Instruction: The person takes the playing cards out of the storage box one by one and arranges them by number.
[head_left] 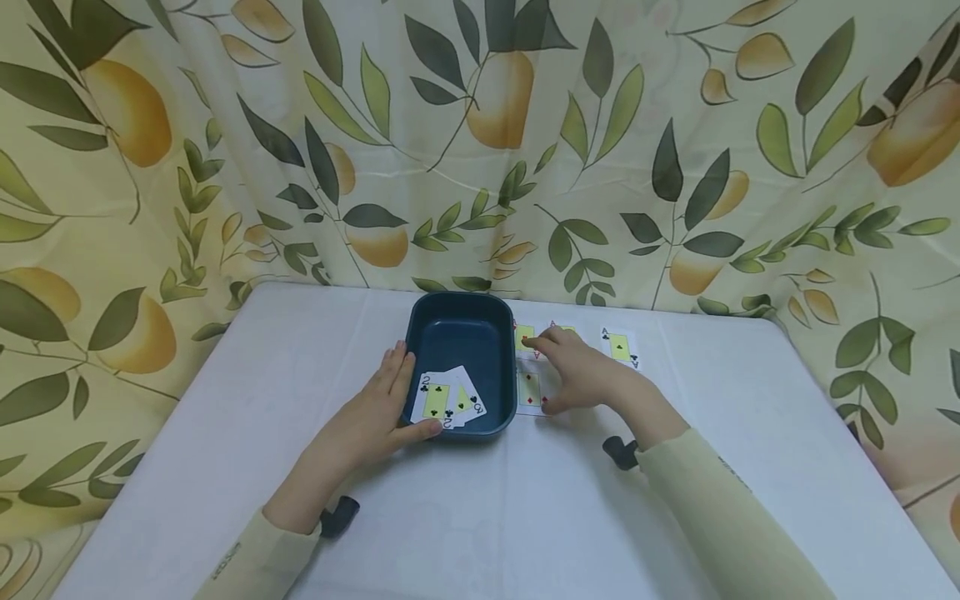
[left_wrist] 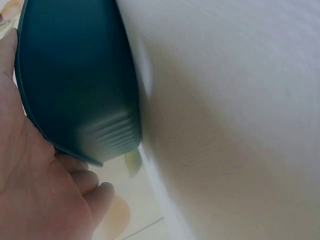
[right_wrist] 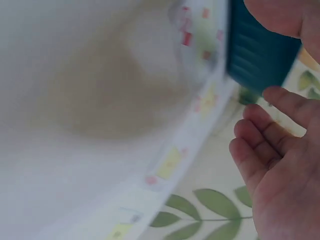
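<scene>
The left hand (head_left: 382,408) lies against the near left side of the tray (head_left: 420,333), fingers straight along its left wall and thumb along its near rim, a flat grip that clamps nothing. In the tray's near half lie a few face-up cards (head_left: 447,398), the top one a two of clubs.

The right hand (head_left: 581,371) rests palm down on the table (head_left: 247,392) just right of the tray, fingers loosely bent, the fingertips touching a red card (head_left: 524,337) at the far end of the row; it pinches nothing that can be seen. Another red card (head_left: 529,390) lies near of that one, partly under the hand. Farther right, apart, lies an ace of clubs (head_left: 619,347). A leaf-print curtain (head_left: 675,150) hangs behind the table.
</scene>
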